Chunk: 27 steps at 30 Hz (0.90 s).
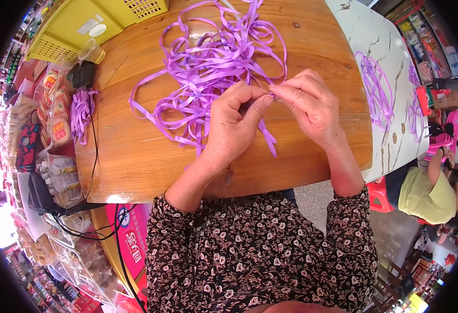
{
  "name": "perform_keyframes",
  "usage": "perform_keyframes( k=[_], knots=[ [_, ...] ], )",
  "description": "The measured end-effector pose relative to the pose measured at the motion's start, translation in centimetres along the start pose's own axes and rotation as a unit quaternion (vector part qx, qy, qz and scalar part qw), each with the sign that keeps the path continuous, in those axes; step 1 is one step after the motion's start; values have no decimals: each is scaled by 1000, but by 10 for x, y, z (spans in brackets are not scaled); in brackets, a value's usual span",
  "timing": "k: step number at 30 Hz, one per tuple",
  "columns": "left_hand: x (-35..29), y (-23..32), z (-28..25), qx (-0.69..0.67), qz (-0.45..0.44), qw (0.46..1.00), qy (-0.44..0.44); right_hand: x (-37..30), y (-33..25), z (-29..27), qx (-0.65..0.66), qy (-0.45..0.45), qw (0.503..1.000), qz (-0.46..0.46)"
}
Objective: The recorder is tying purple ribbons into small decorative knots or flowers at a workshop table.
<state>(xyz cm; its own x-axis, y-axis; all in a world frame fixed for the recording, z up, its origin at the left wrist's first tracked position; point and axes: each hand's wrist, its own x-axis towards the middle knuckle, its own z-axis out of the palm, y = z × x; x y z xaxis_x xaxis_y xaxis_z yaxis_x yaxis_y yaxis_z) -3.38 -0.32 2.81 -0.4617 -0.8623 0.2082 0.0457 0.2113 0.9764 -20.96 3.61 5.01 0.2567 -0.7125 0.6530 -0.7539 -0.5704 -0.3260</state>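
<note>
A loose heap of purple ribbon straps point(203, 78) lies tangled across the wooden table point(302, 167). Over its right edge, my left hand point(234, 120) is closed, thumb and forefinger pinching a purple ribbon strap point(267, 136) whose loose end hangs below the fingers. My right hand point(310, 107) is pinched close beside it, its fingertips meeting the left thumb at the same strap. The small spot between the fingertips is mostly hidden, so I cannot make out its detail.
A yellow plastic crate point(77, 26) and a clear cup point(92, 51) stand at the far left. A purple bundle point(82, 112) hangs by a black cable at the left edge. More purple straps point(376, 91) lie on the white marbled table point(390, 141). A person in yellow-green point(427, 193) sits right.
</note>
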Motion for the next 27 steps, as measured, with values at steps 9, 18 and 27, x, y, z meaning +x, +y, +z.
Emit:
perform_keyframes(
  k=[9, 18, 27],
  knots=[
    [8, 4, -4, 46, 99, 994, 29, -4, 2, -6, 168, -45, 975, 137],
    [-1, 8, 6, -283, -21, 959, 10, -14, -7, 9, 721, 14, 638, 270],
    [-8, 7, 19, -184, 22, 980, 73, -10, -10, 10, 356, 60, 914, 185]
  ],
)
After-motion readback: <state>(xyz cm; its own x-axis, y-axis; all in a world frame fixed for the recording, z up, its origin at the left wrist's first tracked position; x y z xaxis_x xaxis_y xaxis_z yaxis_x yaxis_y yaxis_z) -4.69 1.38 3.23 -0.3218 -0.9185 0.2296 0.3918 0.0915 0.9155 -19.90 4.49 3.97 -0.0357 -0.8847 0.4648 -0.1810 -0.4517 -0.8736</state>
